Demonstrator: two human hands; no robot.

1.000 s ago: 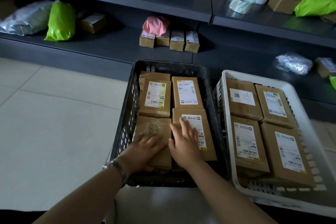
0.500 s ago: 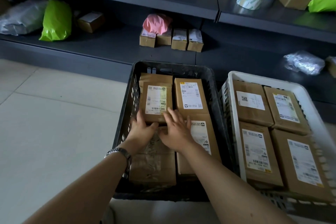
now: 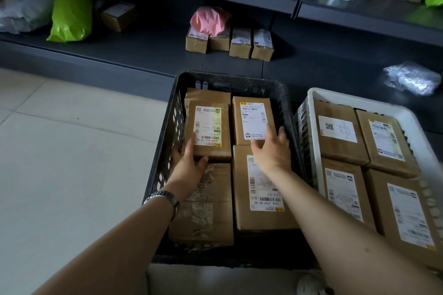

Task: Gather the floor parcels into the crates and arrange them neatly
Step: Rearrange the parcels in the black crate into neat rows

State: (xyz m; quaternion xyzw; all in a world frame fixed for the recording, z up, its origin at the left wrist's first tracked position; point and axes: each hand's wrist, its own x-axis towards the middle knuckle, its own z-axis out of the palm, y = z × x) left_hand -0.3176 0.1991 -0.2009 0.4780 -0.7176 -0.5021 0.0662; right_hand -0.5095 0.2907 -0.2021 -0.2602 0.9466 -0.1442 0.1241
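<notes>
Left hand (image 3: 189, 166), the one with the metal wristwatch (image 3: 165, 196), grips the near corner of the far-left brown cardboard parcel (image 3: 208, 127), thumb on its near edge. Right hand (image 3: 272, 151) is open, fingers spread flat on the far-right brown cardboard parcel (image 3: 251, 115). Both parcels sit in the black slotted plastic crate (image 3: 230, 78), with two more brown parcels (image 3: 261, 194) in front. Just beside it on the right, the white plastic crate (image 3: 347, 98) holds four labelled brown boxes (image 3: 335, 136). Everything's on pale floor tiles (image 3: 72, 163).
</notes>
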